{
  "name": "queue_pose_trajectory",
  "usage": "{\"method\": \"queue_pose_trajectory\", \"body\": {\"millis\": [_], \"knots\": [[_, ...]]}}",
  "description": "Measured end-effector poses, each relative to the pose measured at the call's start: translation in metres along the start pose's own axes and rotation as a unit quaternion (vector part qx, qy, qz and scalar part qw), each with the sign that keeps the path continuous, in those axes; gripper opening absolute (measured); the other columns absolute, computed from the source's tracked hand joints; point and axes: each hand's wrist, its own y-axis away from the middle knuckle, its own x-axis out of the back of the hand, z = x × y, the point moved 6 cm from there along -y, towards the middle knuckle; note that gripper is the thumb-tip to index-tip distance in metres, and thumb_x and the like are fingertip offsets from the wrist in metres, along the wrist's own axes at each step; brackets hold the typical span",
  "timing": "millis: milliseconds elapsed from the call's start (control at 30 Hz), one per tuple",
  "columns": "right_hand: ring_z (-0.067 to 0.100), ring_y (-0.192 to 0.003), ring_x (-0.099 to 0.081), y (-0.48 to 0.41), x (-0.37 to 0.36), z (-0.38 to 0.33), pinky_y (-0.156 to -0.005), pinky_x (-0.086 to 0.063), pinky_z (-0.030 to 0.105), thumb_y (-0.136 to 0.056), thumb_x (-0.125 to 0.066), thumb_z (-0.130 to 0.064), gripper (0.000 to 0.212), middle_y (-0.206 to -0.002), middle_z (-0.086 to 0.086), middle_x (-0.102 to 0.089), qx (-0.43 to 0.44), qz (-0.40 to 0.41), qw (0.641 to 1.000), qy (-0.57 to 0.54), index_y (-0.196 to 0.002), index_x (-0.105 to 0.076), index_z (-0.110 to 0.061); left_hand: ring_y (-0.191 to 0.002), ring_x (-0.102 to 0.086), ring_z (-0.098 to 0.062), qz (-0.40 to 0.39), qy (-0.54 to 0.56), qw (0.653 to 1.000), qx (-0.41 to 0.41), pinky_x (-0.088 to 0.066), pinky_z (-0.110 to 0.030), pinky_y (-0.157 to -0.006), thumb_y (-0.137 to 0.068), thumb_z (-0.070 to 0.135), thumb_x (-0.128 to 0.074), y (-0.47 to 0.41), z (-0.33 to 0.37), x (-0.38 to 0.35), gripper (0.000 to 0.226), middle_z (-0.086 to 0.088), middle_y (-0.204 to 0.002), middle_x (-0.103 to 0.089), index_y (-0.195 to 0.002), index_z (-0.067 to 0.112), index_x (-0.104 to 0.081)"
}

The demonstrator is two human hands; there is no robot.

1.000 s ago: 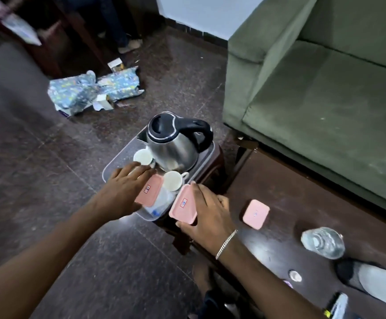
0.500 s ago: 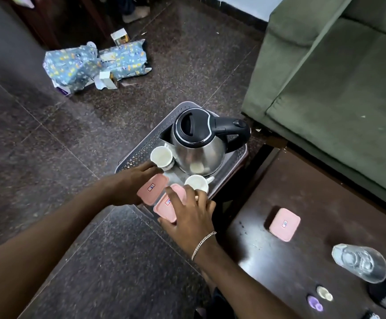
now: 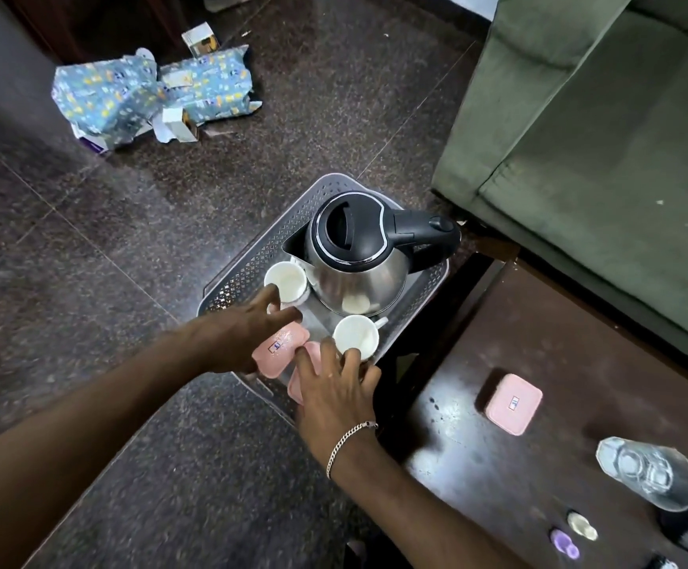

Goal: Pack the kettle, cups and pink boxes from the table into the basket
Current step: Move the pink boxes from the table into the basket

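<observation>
A grey perforated basket (image 3: 247,260) stands beside the dark table (image 3: 580,342). In it are the steel kettle (image 3: 354,256) with a black lid and two white cups (image 3: 286,281) (image 3: 356,336). One pink box (image 3: 282,349) lies at the basket's near end with my left hand (image 3: 239,338) over its left edge, fingers spread toward the far cup. A second pink box (image 3: 298,388) is mostly hidden under my right hand (image 3: 334,388), which lies flat on it, fingertips touching the near cup. A third pink box (image 3: 512,404) lies on the table.
A green sofa (image 3: 601,137) fills the right side behind the table. On the table lie a clear bottle (image 3: 646,472) on its side and small round caps (image 3: 572,535). Torn blue wrapped parcels (image 3: 149,92) sit on the floor at the far left.
Both hands have brought their pink boxes down into the near end of the basket, and the fingers have spread apart. The view has shifted, so the basket sits nearer the middle.
</observation>
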Motion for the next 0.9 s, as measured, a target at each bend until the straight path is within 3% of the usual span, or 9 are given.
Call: {"method": "queue_pose_trajectory", "body": {"millis": [200, 400, 500, 600, 733, 900], "knots": [[0.033, -0.112, -0.048, 0.001, -0.003, 0.003, -0.082, -0.038, 0.049, -0.086, -0.068, -0.027, 0.045, -0.143, 0.009, -0.048, 0.014, 0.014, 1.000, 0.003, -0.128, -0.052, -0.021, -0.105, -0.066, -0.026, -0.003, 0.007, 1.000, 0.008, -0.056, -0.041, -0.085, -0.081, 0.019, -0.086, -0.004, -0.002, -0.014, 0.087, -0.003, -0.130, -0.045, -0.149, 0.036, -0.035], [0.031, -0.115, -0.054, 0.007, -0.008, 0.012, -0.092, -0.047, 0.045, -0.074, -0.079, -0.049, 0.067, -0.141, 0.013, -0.049, 0.047, 0.014, 0.998, -0.037, -0.125, -0.059, -0.009, -0.103, -0.066, -0.022, 0.010, 0.063, 0.998, 0.030, -0.054, -0.037, -0.084, -0.085, 0.016, -0.081, -0.010, -0.011, -0.021, 0.079, -0.001, -0.123, -0.055, -0.149, 0.039, -0.040], [0.029, -0.107, -0.059, 0.012, -0.010, 0.016, -0.088, -0.050, 0.042, -0.072, -0.081, -0.051, 0.060, -0.127, 0.011, -0.056, 0.045, 0.032, 0.998, -0.036, -0.112, -0.066, -0.009, -0.098, -0.066, -0.020, 0.011, 0.080, 0.996, 0.032, -0.057, -0.040, -0.084, -0.083, 0.013, -0.083, -0.012, -0.015, -0.022, 0.078, -0.001, -0.118, -0.059, -0.146, 0.037, -0.045], [0.026, -0.092, -0.059, 0.016, -0.010, 0.016, -0.075, -0.050, 0.041, -0.071, -0.082, -0.048, 0.042, -0.105, 0.006, -0.062, 0.041, 0.055, 0.998, -0.016, -0.094, -0.070, -0.014, -0.092, -0.066, -0.019, 0.009, 0.099, 0.994, 0.037, -0.058, -0.040, -0.082, -0.082, 0.010, -0.083, -0.013, -0.017, -0.024, 0.075, -0.003, -0.116, -0.061, -0.143, 0.036, -0.048], [0.027, -0.086, -0.057, 0.018, -0.011, 0.012, -0.069, -0.047, 0.043, -0.074, -0.079, -0.023, 0.014, -0.094, 0.004, -0.061, 0.033, 0.078, 0.996, -0.005, -0.084, -0.070, -0.017, -0.092, -0.067, -0.020, 0.012, 0.116, 0.992, 0.043, -0.059, -0.039, -0.082, -0.082, 0.008, -0.083, -0.013, -0.019, -0.024, 0.074, -0.004, -0.116, -0.062, -0.144, 0.035, -0.051], [0.029, -0.093, -0.057, 0.013, -0.012, 0.012, -0.075, -0.047, 0.044, -0.075, -0.079, -0.025, 0.018, -0.099, 0.005, -0.061, 0.021, 0.053, 0.998, -0.026, -0.088, -0.071, -0.015, -0.091, -0.069, -0.020, 0.018, 0.128, 0.990, 0.053, -0.059, -0.040, -0.082, -0.085, 0.011, -0.082, -0.010, -0.019, -0.024, 0.075, -0.005, -0.118, -0.062, -0.147, 0.038, -0.049]]}}
